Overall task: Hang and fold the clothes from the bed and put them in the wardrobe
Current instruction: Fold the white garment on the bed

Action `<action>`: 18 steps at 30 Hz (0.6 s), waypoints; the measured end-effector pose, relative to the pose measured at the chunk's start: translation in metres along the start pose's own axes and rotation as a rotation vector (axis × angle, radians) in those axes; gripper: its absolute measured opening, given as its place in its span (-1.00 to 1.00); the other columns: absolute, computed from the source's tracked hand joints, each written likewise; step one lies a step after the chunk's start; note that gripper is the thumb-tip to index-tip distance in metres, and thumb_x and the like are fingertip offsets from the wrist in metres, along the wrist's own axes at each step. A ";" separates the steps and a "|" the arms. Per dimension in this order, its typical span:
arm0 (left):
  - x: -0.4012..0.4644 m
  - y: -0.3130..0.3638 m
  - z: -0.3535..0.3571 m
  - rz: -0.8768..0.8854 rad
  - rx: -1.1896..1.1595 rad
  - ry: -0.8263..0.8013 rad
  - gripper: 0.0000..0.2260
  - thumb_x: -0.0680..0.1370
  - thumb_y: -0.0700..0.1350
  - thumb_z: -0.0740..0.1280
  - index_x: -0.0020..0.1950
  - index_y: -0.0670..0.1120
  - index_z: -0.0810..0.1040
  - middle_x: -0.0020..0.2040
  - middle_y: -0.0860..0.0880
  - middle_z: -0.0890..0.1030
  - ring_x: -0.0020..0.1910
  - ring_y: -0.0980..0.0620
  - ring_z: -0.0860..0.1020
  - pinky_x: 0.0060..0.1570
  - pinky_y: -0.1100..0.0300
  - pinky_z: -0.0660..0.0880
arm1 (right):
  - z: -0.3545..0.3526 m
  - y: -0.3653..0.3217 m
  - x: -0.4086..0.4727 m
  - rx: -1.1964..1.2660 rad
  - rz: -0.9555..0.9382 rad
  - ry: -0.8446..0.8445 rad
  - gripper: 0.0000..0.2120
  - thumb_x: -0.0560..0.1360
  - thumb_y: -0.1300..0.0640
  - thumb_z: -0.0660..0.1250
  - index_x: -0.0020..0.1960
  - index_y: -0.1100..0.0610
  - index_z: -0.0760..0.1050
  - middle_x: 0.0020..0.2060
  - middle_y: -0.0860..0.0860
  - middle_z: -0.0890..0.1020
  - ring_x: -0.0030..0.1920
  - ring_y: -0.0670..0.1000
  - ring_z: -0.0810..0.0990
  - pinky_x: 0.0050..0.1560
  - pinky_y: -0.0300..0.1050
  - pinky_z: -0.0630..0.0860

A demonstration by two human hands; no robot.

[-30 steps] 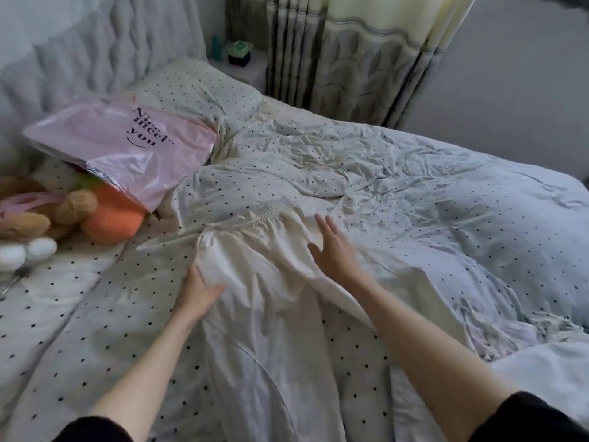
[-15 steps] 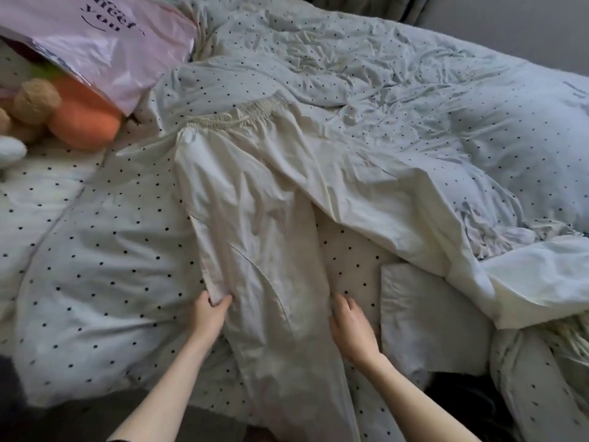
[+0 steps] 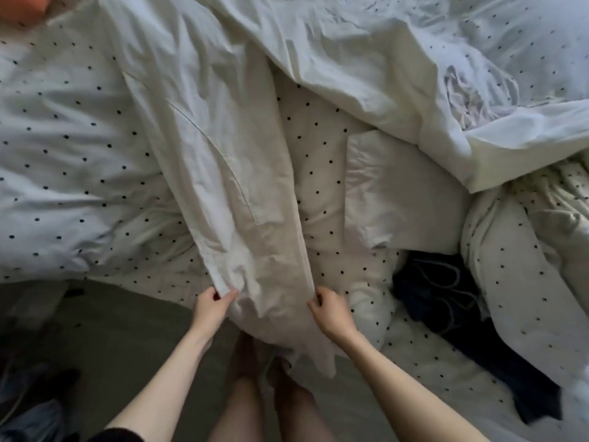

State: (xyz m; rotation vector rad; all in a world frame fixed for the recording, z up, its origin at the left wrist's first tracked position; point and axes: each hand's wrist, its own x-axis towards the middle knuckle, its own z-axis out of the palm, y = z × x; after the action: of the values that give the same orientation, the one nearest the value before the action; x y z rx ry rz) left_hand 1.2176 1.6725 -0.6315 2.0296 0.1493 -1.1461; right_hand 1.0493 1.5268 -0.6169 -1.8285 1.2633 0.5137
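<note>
A pair of cream trousers (image 3: 223, 173) lies spread on the polka-dot duvet (image 3: 63, 148), one leg running down to the bed's near edge and hanging over it. My left hand (image 3: 212, 309) pinches that leg's left edge near the hem. My right hand (image 3: 330, 309) pinches its right edge at the same height. The other trouser leg (image 3: 366, 100) slants off to the right. A folded pale garment (image 3: 401, 193) lies flat to the right of the held leg. A dark navy garment (image 3: 452, 301) lies crumpled further right, near the bed's edge.
An orange plush toy (image 3: 19, 8) shows at the top left corner. The grey floor (image 3: 111, 339) lies below the bed edge, with my bare legs (image 3: 255, 403) on it and dark shoes (image 3: 28, 419) at the lower left. Rumpled duvet folds (image 3: 526, 244) fill the right side.
Both hands slid down the trouser leg from the waistband to the hem, and now pinch its two edges at the bed's edge. The view tilted down with them.
</note>
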 end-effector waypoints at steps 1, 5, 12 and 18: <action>-0.005 -0.006 0.002 0.002 0.004 -0.005 -0.87 0.54 -0.18 0.35 0.06 -0.17 0.56 -0.07 -0.11 0.62 -0.12 0.00 0.57 -0.18 0.19 0.45 | 0.002 0.002 -0.003 0.008 -0.003 0.017 -0.88 0.54 0.12 0.22 -0.10 0.16 0.45 -0.18 0.12 0.59 -0.08 0.16 0.56 -0.18 -0.07 0.39; -0.026 -0.022 0.009 -0.001 0.054 -0.017 -0.87 0.54 -0.17 0.36 0.06 -0.16 0.53 -0.03 -0.09 0.60 -0.04 -0.03 0.55 -0.08 0.18 0.42 | 0.008 0.010 -0.016 0.038 0.015 0.008 -0.79 0.58 0.04 0.10 -0.13 0.14 0.39 -0.18 0.12 0.57 -0.06 0.20 0.54 -0.13 -0.04 0.40; -0.056 -0.042 0.013 -0.001 0.182 -0.164 -0.71 0.54 -0.22 0.33 0.24 -0.27 0.49 0.11 -0.13 0.58 0.04 -0.04 0.53 0.01 0.15 0.43 | 0.004 0.039 -0.051 -0.061 0.025 -0.009 -0.75 0.50 0.01 0.24 0.14 0.06 0.44 -0.02 0.05 0.61 0.04 0.13 0.56 0.09 0.03 0.44; -0.068 -0.021 0.020 0.007 0.517 -0.402 -0.74 0.57 -0.19 0.28 0.23 -0.26 0.52 0.13 -0.16 0.58 0.11 -0.07 0.55 -0.02 0.24 0.41 | -0.040 0.045 -0.085 0.007 0.045 0.207 -0.82 0.47 0.01 0.26 -0.12 0.14 0.46 -0.21 0.07 0.59 -0.15 0.12 0.54 -0.20 -0.01 0.45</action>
State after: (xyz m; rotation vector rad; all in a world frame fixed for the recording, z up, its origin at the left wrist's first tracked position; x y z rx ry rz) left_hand 1.1545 1.6908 -0.5974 2.1669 -0.3934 -1.6908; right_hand 0.9685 1.5356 -0.5508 -1.8886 1.4449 0.3506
